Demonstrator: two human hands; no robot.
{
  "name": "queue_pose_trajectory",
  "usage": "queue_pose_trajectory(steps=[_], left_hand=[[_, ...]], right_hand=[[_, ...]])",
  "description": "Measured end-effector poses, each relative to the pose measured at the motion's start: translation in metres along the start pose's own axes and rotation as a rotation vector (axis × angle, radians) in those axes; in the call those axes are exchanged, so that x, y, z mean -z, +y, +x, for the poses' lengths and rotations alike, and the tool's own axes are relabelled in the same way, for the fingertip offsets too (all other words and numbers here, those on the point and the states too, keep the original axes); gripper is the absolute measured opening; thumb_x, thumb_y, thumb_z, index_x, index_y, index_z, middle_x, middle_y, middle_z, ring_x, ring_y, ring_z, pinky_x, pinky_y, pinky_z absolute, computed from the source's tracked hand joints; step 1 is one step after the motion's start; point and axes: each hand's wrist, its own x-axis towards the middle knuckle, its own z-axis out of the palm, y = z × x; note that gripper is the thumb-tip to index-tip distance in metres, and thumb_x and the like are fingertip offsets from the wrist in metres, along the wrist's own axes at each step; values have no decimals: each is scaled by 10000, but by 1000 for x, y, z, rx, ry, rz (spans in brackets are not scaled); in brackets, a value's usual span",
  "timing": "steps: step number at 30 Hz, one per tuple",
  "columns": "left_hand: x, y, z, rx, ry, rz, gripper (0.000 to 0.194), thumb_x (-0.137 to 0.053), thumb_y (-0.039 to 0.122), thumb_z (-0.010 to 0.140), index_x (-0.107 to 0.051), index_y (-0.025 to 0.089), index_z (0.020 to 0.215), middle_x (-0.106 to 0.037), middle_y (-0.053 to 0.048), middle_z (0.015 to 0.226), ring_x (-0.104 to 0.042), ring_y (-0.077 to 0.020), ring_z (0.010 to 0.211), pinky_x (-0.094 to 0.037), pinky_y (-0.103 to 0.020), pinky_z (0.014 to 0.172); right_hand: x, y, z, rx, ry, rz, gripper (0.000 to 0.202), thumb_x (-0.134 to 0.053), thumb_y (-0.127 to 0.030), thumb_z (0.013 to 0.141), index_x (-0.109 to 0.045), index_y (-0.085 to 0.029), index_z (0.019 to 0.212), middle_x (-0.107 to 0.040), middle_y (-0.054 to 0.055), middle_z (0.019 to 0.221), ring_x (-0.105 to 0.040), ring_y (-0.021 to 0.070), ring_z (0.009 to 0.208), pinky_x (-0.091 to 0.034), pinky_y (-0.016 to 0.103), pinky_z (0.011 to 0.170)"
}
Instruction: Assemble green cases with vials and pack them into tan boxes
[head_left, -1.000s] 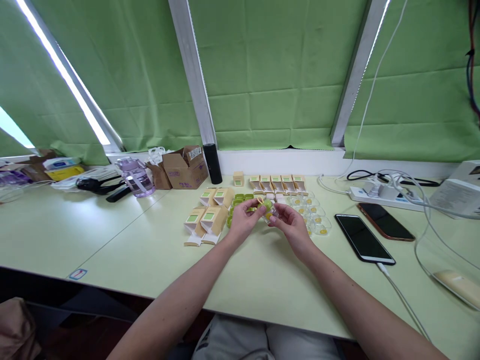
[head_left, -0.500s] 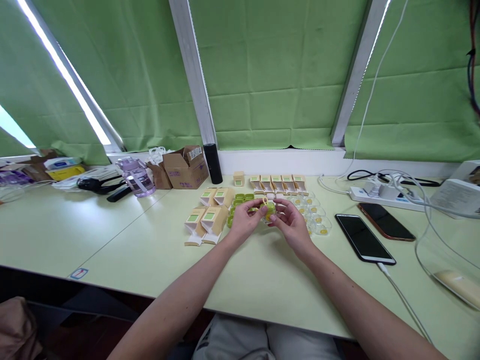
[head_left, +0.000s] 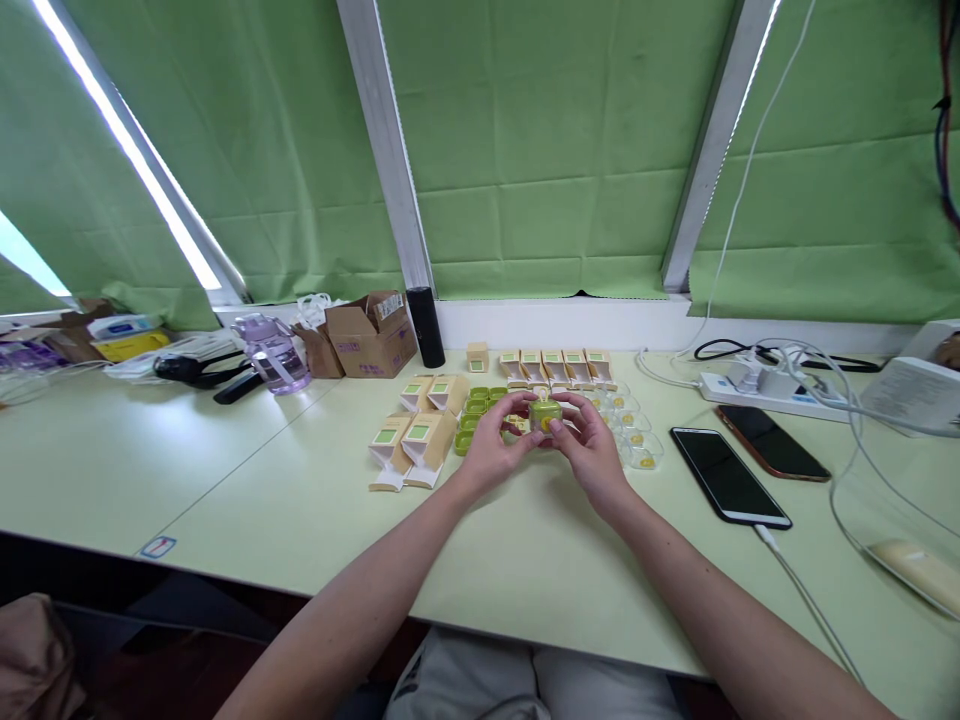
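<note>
Between my two hands is a small green case [head_left: 545, 412] with a clear cover, a yellow spot on its front and a pale loop on top. My left hand [head_left: 499, 440] grips its left side with thumb and fingers. On the other side my right hand [head_left: 589, 440] closes on it, thumb at the front. Green case parts [head_left: 469, 422] stand in rows just left of my hands. Clear covers with yellow spots [head_left: 636, 440] lie to the right. Open cream cartons with green squares [head_left: 421, 440] are further left; several more cartons [head_left: 555, 368] line up behind.
Two phones [head_left: 727, 477] lie at the right, one on a white cable. Behind them is a power strip [head_left: 780, 390] with tangled cables. A black cylinder [head_left: 426, 328], a cardboard box [head_left: 371, 338] and a purple bottle [head_left: 274, 355] stand along the back left.
The small case has turned more upright and shifted slightly right, its front now facing me. Both hands have adjusted their hold around it. The things on the table look unmoved.
</note>
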Motion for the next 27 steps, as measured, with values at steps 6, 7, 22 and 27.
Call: queue_pose_trajectory(steps=[6, 7, 22, 27], left_hand=[[-3, 0, 1, 19, 46, 76, 434, -840, 254, 791, -671, 213, 1188, -722, -95, 1223, -684, -225, 1073, -561, -315, 825], [-4, 0, 2, 16, 52, 91, 432, -847, 257, 790, -681, 214, 1187, -728, -90, 1210, -687, -223, 1061, -561, -320, 832], [-4, -6, -1, -134, 127, 61, 422, -827, 221, 819, -663, 216, 1209, -733, -93, 1155, -707, -216, 1040, -558, -339, 860], [-4, -4, -3, -135, 112, 50, 333, -766, 201, 867, -646, 208, 1177, -738, -89, 1127, -723, -206, 1012, -560, -336, 850]], right_hand=[[2, -1, 2, -1, 10, 17, 488, -845, -562, 795, -665, -302, 1167, -687, 19, 1031, -705, 195, 885, -645, 391, 816], [3, -1, 2, -3, 10, 23, 487, -851, -559, 790, -672, -298, 1159, -689, 15, 1011, -703, 190, 866, -642, 386, 810], [4, 4, 4, -189, -20, 518, 296, -783, -403, 906, -694, -278, 1160, -811, 60, 1027, -750, 192, 791, -628, 344, 730], [9, 8, 6, -229, -21, 566, 197, -721, -324, 949, -690, -269, 1135, -811, 68, 1064, -776, 212, 815, -641, 347, 693]])
